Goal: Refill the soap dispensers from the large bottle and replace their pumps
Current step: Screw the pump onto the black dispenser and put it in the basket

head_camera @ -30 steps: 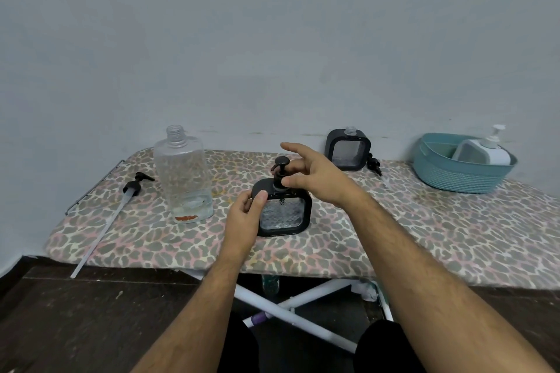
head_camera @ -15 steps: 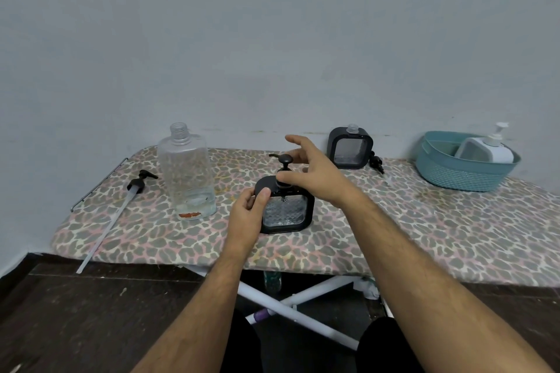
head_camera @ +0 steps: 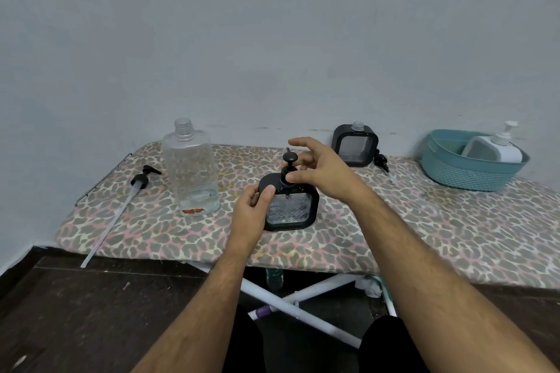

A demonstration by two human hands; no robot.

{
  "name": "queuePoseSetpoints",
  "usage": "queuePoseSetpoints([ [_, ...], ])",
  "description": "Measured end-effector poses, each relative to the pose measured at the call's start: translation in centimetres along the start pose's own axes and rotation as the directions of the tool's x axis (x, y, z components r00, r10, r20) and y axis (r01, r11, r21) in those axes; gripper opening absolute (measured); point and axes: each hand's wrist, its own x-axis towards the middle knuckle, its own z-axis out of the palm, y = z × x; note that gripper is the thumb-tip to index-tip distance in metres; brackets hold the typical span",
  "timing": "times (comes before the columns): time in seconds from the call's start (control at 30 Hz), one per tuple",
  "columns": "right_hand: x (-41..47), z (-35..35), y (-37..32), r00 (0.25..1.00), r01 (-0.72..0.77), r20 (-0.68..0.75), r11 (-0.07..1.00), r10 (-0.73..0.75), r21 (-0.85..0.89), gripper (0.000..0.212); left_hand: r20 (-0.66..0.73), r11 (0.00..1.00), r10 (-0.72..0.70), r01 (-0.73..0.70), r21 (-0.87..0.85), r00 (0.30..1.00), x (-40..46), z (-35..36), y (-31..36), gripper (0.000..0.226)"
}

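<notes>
A square black soap dispenser [head_camera: 291, 209] stands upright near the front of the ironing board [head_camera: 424, 221]. My left hand [head_camera: 251, 215] grips its left side. My right hand [head_camera: 318, 169] pinches the collar of its black pump [head_camera: 289, 165], which sits in the dispenser's neck. The large clear bottle [head_camera: 190, 169], uncapped and nearly empty, stands to the left. Its long pump [head_camera: 133, 191] lies on the board's left end. A second black dispenser [head_camera: 355, 144] stands at the back without a pump; a small black pump [head_camera: 381, 160] lies beside it.
A teal basket [head_camera: 454, 172] at the back right holds a white dispenser [head_camera: 497, 148] with a white pump. A grey wall rises right behind the board. White board legs [head_camera: 303, 309] cross below over a dark floor.
My right hand has turned around the pump collar; the pump head has rotated, its spout swinging from the left toward the back. My left hand stays on the dispenser.
</notes>
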Motion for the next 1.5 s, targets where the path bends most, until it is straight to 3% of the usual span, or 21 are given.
queuePoseSetpoints([
  [0.2, -0.1, 1.2, 0.2, 0.99, 0.01, -0.135, 0.994, -0.025, -0.109, 0.072, -0.001, 1.0, -0.003, 0.003, -0.006, 1.0, 0.0, 0.0, 0.2, 0.033],
  [0.3, -0.1, 0.4, -0.1, 1.0, -0.019, -0.003, 0.994, 0.018, -0.105, 0.082, 0.009, 1.0, -0.002, 0.002, -0.012, 1.0, -0.1, 0.1, 0.2, 0.031],
  [0.4, -0.2, -0.6, -0.5, 0.986, -0.067, 0.152, 0.998, 0.063, 0.018, 0.082, 0.004, 1.0, 0.004, -0.004, -0.013, 1.0, -0.2, 0.1, 0.3, 0.035],
  [0.53, -0.3, -0.7, -0.4, 0.983, -0.068, 0.177, 0.996, 0.056, 0.063, 0.075, -0.002, 1.0, 0.014, -0.014, -0.005, 1.0, -0.2, 0.1, 0.3, 0.041],
  [0.7, -0.4, -0.1, 0.2, 0.996, -0.036, 0.081, 0.998, 0.033, 0.043, 0.062, 0.003, 1.0, 0.009, -0.009, 0.01, 1.0, -0.1, 0.0, 0.1, 0.037],
  [0.83, -0.9, 1.1, 0.1, 0.992, -0.067, -0.106, 0.998, 0.066, -0.007, 0.078, 0.007, 1.0, 0.006, -0.006, 0.004, 1.0, 0.0, 0.0, 0.1, 0.033],
  [0.93, -1.3, 2.7, 0.0, 0.946, -0.096, -0.318, 0.99, 0.06, -0.1, 0.089, 0.002, 1.0, -0.005, 0.005, -0.01, 1.0, 0.0, -0.1, 0.1, 0.044],
  [1.0, -1.4, 3.4, 0.0, 0.929, -0.106, -0.365, 0.988, 0.057, -0.116, 0.096, 0.002, 1.0, -0.01, 0.01, -0.017, 1.0, 0.0, -0.1, -0.1, 0.049],
  [1.13, -0.9, 2.4, -0.3, 0.973, -0.108, -0.209, 0.993, 0.098, -0.037, 0.108, 0.007, 1.0, -0.019, 0.019, -0.025, 1.0, 0.1, -0.1, -0.1, 0.05],
  [1.23, -0.5, 0.7, -0.6, 0.989, -0.145, 0.022, 0.984, 0.143, 0.106, 0.105, 0.01, 1.0, -0.019, 0.019, -0.021, 1.0, 0.1, -0.1, -0.1, 0.048],
  [1.3, -0.3, 0.1, -0.6, 0.984, -0.161, 0.104, 0.978, 0.147, 0.135, 0.099, 0.007, 1.0, -0.019, 0.02, -0.023, 1.0, 0.1, -0.2, -0.1, 0.05],
  [1.5, -0.2, 0.2, 0.2, 0.994, -0.101, 0.059, 0.993, 0.097, 0.069, 0.081, 0.017, 1.0, -0.018, 0.019, -0.013, 1.0, 0.3, -0.3, -0.3, 0.047],
])
